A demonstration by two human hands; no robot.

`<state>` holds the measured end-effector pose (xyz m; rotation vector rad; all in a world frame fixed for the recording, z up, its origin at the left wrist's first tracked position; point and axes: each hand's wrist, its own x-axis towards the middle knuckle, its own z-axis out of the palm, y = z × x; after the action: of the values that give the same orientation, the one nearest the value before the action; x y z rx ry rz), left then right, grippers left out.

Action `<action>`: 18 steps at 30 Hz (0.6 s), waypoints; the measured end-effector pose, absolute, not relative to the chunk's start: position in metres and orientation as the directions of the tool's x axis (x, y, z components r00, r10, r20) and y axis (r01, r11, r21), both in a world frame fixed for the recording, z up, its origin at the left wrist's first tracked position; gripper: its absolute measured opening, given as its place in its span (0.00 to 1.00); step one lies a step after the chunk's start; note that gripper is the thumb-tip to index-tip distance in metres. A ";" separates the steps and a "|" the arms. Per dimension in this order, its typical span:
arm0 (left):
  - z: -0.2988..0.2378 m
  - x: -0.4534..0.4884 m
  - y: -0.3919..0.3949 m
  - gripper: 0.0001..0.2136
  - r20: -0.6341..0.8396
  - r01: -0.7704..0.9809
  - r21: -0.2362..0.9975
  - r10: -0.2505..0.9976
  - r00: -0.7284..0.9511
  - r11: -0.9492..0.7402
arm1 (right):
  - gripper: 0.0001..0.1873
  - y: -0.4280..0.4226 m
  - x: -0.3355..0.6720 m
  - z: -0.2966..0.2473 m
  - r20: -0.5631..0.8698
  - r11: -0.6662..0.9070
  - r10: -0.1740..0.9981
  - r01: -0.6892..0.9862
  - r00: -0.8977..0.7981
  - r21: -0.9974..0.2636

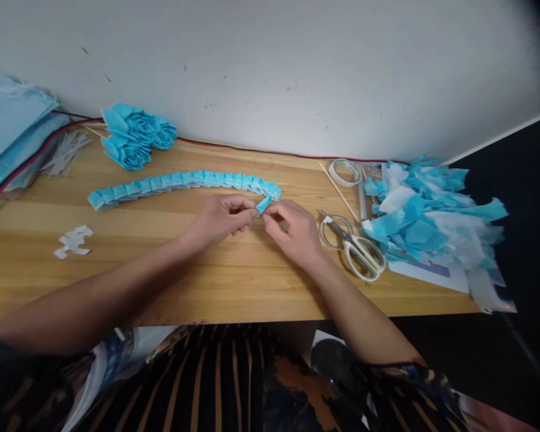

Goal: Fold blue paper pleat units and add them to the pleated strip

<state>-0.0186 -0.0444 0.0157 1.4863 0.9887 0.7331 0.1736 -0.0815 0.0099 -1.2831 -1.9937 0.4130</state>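
Observation:
A small folded piece of blue material (264, 205), paper or thin fabric, is pinched between my two hands over the middle of the table. My left hand (227, 216) grips its left edge with thumb and fingertips. From the other side, my right hand (292, 228) pinches it too, fingers closed. Just beyond the hands, a long curved row of folded blue pieces (184, 180) lies on the wood. Its right end comes close to the held piece; whether they touch I cannot tell.
White-handled scissors (364, 258) lie right of my hands, by a roll of tape (344, 173) and a thin stick (339, 192). Blue scraps (427, 216) are heaped at the right. Blue fabric flowers (137, 132) stand by the wall; white paper strips (74, 240) lie left.

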 end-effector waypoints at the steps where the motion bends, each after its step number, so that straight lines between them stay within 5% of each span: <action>1: 0.017 -0.019 -0.044 0.07 -0.088 0.182 0.983 0.885 0.457 0.004 | 0.09 -0.081 0.174 0.010 0.397 0.456 0.884 0.652 -0.249 -0.606; 18: 0.018 -0.018 -0.046 0.05 -0.102 0.192 0.981 0.895 0.435 0.019 | 0.09 -0.082 0.174 0.013 0.382 0.460 0.886 0.618 -0.265 -0.638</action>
<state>-0.0179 -0.0459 0.0180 1.4766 1.0156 0.7262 0.1742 -0.0821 0.0129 -1.2513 -1.9916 0.4746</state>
